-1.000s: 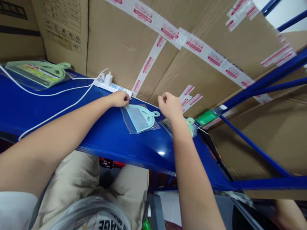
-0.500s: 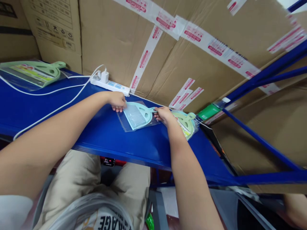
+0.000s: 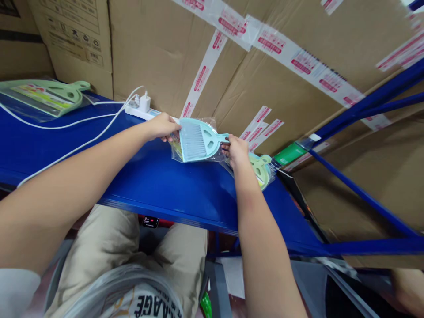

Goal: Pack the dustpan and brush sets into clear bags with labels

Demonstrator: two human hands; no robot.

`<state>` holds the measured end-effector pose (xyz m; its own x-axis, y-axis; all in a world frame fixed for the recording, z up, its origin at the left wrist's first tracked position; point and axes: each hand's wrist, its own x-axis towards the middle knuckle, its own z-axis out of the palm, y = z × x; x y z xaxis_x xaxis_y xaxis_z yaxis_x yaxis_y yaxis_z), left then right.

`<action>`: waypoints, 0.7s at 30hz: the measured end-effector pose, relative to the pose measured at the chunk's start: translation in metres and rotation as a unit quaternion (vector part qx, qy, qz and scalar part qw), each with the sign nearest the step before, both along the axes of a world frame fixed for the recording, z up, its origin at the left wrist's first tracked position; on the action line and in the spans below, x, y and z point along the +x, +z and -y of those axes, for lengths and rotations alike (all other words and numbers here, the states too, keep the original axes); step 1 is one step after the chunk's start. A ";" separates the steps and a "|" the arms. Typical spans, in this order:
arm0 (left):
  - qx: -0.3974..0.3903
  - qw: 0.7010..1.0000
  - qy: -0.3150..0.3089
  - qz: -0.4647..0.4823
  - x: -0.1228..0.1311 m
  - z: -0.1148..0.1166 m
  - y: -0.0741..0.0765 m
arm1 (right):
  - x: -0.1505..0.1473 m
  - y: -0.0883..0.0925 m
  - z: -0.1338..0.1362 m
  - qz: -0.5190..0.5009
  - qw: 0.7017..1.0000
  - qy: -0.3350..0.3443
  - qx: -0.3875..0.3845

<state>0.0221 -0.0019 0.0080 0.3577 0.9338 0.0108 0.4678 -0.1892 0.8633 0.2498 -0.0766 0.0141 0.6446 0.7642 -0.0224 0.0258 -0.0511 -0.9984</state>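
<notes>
A light blue dustpan and brush set point(image 3: 197, 140) in a clear plastic bag is held up, tilted, over the blue table. My left hand point(image 3: 164, 126) pinches the wide edge of the dustpan and its bag. The handle end is in the closed fingers of my right hand point(image 3: 236, 149). Bristles face up at me, and a yellow printed card shows behind the left edge. Just past my right hand lie bagged dustpan sets point(image 3: 264, 167), a pale green one on top, partly covered by my wrist.
Another green dustpan set point(image 3: 71, 98) in plastic lies at the far left. A white power strip point(image 3: 132, 110) with cables runs along the cardboard boxes point(image 3: 149, 57) at the back. At right are a green-labelled bottle point(image 3: 291, 152) and blue metal bars point(image 3: 361, 192).
Both hands have raised the dustpan set off the table, moving it up and slightly right. It is tilted more toward me, and the card behind it now shows.
</notes>
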 end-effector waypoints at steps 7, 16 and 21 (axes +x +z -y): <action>-0.006 0.993 0.044 0.106 0.007 -0.007 -0.009 | -0.003 -0.005 -0.004 -0.008 0.998 0.055 0.018; 0.005 0.994 0.050 0.099 0.005 -0.005 -0.004 | 0.012 -0.009 0.000 0.190 0.972 0.004 0.139; 0.010 0.984 0.121 0.133 -0.002 -0.016 -0.003 | -0.014 0.004 0.033 0.365 0.881 -0.032 0.300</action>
<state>0.0197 0.0144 0.0053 0.1080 0.9898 0.0930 0.2600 -0.1184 0.9583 0.2362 -0.1092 0.0180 0.3621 0.4581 0.8118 0.6888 0.4553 -0.5641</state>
